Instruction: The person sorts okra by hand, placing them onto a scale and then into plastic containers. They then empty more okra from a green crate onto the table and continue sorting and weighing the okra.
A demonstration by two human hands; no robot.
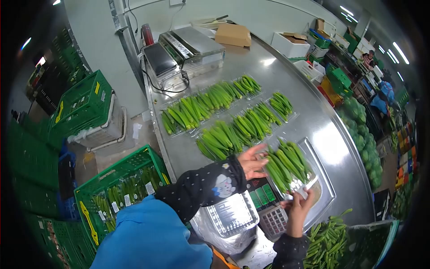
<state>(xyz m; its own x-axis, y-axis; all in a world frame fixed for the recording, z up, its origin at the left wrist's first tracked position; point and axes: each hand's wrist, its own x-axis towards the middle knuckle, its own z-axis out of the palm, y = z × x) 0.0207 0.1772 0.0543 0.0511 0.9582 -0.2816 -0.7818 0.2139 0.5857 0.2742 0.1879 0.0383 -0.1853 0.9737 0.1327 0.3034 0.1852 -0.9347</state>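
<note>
My left hand is at the left edge of a clear plastic tray of okra, fingertips touching its side. My right hand grips the near edge of the same tray. The tray is tilted over a scale with a metal pan; the scale's green display and keypad show below my hands. Clear plastic trays with no okra lie under my left forearm. Rows of okra packs lie on the steel table beyond my left hand.
A wrapping machine and cardboard box stand at the table's back. Left of the table, a green crate holds labelled packs. Loose okra fills a container at lower right. Bagged green produce lines the right side; people work far off.
</note>
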